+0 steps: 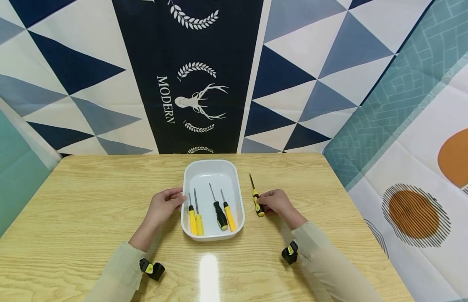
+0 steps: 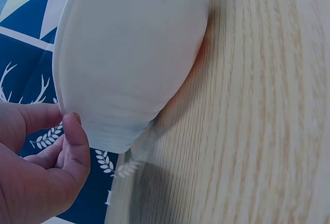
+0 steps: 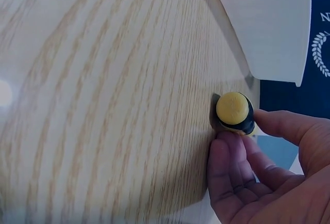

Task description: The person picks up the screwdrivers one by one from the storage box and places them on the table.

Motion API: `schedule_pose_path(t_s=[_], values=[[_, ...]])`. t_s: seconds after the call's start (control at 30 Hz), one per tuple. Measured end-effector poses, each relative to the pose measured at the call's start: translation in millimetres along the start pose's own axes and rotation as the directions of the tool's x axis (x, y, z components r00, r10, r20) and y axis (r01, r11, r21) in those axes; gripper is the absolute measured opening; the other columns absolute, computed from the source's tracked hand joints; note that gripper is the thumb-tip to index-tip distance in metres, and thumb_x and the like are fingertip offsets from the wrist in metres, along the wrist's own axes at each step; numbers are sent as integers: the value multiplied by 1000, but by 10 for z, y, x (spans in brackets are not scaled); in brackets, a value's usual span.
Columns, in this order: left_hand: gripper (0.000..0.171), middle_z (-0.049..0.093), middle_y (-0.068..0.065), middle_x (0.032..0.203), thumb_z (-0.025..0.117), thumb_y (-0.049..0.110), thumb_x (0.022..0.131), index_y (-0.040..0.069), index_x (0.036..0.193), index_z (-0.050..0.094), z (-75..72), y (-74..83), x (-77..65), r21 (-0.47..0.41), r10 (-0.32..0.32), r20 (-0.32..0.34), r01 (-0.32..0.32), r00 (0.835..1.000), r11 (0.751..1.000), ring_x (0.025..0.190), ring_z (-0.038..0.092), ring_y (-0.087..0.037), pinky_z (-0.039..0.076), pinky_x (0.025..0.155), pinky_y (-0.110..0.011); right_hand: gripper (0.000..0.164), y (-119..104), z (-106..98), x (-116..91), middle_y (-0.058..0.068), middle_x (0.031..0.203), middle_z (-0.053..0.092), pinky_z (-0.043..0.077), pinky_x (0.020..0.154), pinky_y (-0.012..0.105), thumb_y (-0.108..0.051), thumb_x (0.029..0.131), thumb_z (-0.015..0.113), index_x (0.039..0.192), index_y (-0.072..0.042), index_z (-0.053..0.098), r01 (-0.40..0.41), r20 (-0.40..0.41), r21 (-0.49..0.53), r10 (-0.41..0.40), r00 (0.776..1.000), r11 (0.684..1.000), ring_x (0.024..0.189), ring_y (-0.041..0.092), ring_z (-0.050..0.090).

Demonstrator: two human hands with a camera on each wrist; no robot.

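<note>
A white plastic tub (image 1: pixel 213 167) stands on the table, holding several screwdrivers. Two yellow-handled screwdrivers (image 1: pixel 199 224) lie at its left side; a black-handled screwdriver (image 1: pixel 220 216) and another yellow-handled screwdriver (image 1: pixel 230 217) lie to the right, all tips pointing away. My left hand (image 1: pixel 164 206) pinches the tub's left rim between thumb and fingers. To the right of the tub, my right hand (image 1: pixel 276 202) grips a black-and-yellow screwdriver (image 1: pixel 258 206) by its handle, its shaft pointing away. In the right wrist view the yellow end cap (image 3: pixel 232 108) faces the camera, close over the table.
The wooden table (image 1: pixel 105 188) reaches back to a patterned cloth (image 1: pixel 198 138) with triangles and a deer print. A teal and white cloth (image 1: pixel 404 147) hangs at the right. Each sleeve carries a black wrist camera (image 1: pixel 152 269).
</note>
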State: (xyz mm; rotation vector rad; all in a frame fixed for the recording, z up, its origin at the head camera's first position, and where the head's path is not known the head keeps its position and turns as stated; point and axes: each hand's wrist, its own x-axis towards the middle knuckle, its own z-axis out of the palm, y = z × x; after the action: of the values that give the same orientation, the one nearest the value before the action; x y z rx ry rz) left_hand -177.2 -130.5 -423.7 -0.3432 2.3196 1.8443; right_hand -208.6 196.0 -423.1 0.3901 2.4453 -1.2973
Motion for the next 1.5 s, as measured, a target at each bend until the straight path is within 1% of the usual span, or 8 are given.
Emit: schedule_pose_path(t_s=[0.2, 0.5, 0.77, 0.9, 1.13, 1.33, 1.5], values=[[38, 60, -10, 109, 62, 16, 90, 4, 126, 57, -3, -3, 0, 0, 6, 3, -6, 1000, 1000, 83, 57, -6, 56, 76, -24, 32, -9, -26, -6, 9, 92, 66, 55, 62, 29, -19, 87, 63, 113, 1, 64, -1, 14, 20, 0, 1000, 1000, 69, 13, 60], [38, 60, -10, 109, 61, 15, 90, 3, 126, 57, -5, 3, -6, -2, 2, -1, -2, 1000, 1000, 81, 57, -5, 56, 77, -25, 30, 1, -32, 14, 6, 88, 66, 54, 61, 28, -18, 88, 62, 112, 0, 64, -8, 24, 49, 7, 1000, 999, 67, 12, 59], [39, 60, -10, 109, 62, 15, 89, 3, 126, 56, -4, 7, -12, -12, 1, -3, -1, 1000, 1000, 81, 57, -5, 56, 78, -27, 33, 16, -61, 13, 10, 96, 65, 55, 64, 29, -21, 90, 60, 114, 1, 61, -2, 21, 68, 1, 1000, 998, 74, 15, 61], [39, 60, -10, 110, 61, 16, 90, 3, 126, 56, -7, 7, -13, -10, 0, 1, 0, 1000, 1000, 82, 57, -5, 56, 79, -28, 32, 19, -86, 1, 10, 91, 64, 55, 66, 30, -21, 92, 58, 114, 1, 61, 4, 24, 94, -7, 1000, 996, 74, 17, 62], [39, 60, -11, 111, 62, 16, 90, 3, 126, 56, -10, -5, -5, -16, 4, 9, -4, 1000, 1000, 83, 57, -6, 56, 79, -28, 30, 0, -117, -20, 5, 80, 64, 56, 64, 29, -19, 92, 57, 112, 3, 62, 19, 39, 140, -25, 999, 990, 68, 13, 61], [39, 60, -10, 110, 62, 16, 90, 3, 126, 56, -11, -3, -6, -14, 0, 6, 1, 1000, 1000, 82, 57, -6, 56, 79, -28, 32, -9, -116, -9, 3, 78, 64, 56, 62, 27, -19, 90, 60, 113, 4, 61, 11, 50, 178, -20, 999, 984, 65, 10, 60], [39, 60, -9, 109, 62, 16, 90, 3, 126, 56, -12, -7, -4, -13, 0, 4, 0, 1000, 1000, 82, 57, -6, 56, 78, -27, 34, -37, -109, -11, 3, 81, 64, 55, 63, 25, -16, 89, 61, 114, 6, 60, 25, 52, 196, -36, 998, 980, 67, 9, 60]])
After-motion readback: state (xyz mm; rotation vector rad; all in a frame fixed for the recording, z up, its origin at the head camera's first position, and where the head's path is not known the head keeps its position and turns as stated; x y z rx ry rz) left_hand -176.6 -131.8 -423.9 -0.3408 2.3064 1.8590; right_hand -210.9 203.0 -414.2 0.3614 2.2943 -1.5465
